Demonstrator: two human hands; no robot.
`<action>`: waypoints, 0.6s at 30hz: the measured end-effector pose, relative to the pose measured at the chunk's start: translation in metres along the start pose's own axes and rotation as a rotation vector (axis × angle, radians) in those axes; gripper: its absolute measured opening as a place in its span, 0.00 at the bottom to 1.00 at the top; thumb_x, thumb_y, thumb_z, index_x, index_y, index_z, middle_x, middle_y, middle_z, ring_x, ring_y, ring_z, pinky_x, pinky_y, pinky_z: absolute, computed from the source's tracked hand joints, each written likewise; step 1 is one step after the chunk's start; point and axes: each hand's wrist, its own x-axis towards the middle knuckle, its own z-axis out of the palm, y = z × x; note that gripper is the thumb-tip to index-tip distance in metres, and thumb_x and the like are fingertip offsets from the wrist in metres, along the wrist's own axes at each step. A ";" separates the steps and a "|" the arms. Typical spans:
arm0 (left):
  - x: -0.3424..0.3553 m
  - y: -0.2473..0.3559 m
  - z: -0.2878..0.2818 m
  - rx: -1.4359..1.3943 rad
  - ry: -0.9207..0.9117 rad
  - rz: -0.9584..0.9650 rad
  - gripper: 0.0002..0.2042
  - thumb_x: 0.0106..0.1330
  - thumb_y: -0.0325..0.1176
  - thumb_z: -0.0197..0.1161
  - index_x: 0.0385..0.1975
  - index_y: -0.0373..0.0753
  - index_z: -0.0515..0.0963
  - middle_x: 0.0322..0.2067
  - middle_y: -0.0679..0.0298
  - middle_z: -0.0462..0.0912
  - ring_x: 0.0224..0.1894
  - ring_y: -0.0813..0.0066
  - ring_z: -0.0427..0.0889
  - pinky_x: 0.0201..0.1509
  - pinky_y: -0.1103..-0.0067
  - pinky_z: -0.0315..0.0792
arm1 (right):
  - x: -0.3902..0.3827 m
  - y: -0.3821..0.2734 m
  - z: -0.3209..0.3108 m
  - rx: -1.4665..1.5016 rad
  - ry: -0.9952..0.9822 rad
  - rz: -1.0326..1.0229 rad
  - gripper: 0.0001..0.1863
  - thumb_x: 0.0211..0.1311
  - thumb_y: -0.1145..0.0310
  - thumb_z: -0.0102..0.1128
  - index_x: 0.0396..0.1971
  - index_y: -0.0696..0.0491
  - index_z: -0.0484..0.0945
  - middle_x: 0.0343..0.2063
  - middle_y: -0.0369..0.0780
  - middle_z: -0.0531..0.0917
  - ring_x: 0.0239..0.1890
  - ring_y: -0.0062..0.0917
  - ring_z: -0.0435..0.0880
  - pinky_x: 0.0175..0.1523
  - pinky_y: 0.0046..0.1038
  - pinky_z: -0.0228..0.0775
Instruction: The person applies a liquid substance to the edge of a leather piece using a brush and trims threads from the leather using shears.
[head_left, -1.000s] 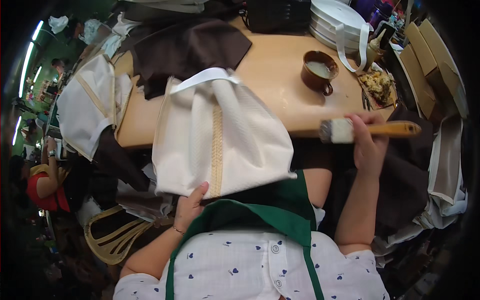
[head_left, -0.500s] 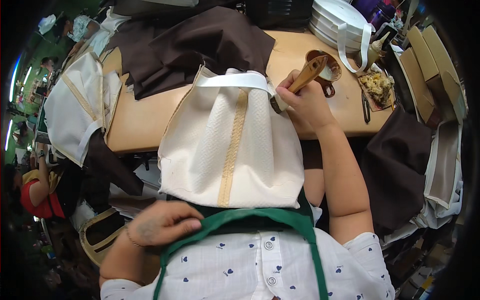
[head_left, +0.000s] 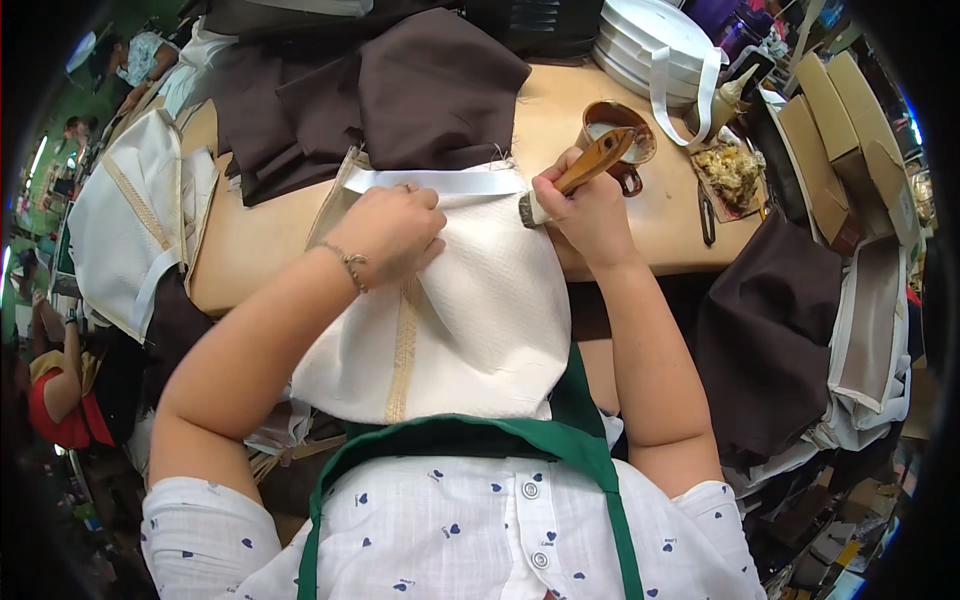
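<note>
A cream textured fabric bag panel [head_left: 490,300] lies over the table's near edge and my lap, a woven tan stripe [head_left: 403,350] down it. Along its top edge runs a white strap [head_left: 465,183]. My left hand [head_left: 390,235] rests on the panel just below the strap, fingers curled into the fabric, their tips partly hidden. In my right hand [head_left: 590,215] is a flat paintbrush [head_left: 597,160] with a wooden handle. Its bristles point down to the strap's right end; I cannot tell if they touch. Behind the handle stands a brown mug [head_left: 645,140] with pale liquid.
Dark brown fabric [head_left: 440,85] covers the table's far side. Another cream bag piece [head_left: 130,230] hangs at the left. Rolls of white strap [head_left: 655,45], a clump of yellowish crusted material [head_left: 733,180], a dark slim tool [head_left: 708,215] and a cardboard box [head_left: 850,130] are at the right.
My left hand has come up from beside my apron onto the panel. The panel has shifted left and its folds have changed. The brush stays in my right hand near the strap's end.
</note>
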 end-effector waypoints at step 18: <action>0.027 0.027 0.042 0.000 0.346 -0.027 0.14 0.55 0.31 0.49 0.42 0.36 0.71 0.40 0.64 0.70 0.46 0.69 0.68 0.46 0.75 0.65 | 0.043 -0.025 -0.069 0.035 0.194 -0.211 0.08 0.46 0.70 0.61 0.19 0.58 0.73 0.13 0.36 0.74 0.17 0.16 0.72 0.24 0.19 0.64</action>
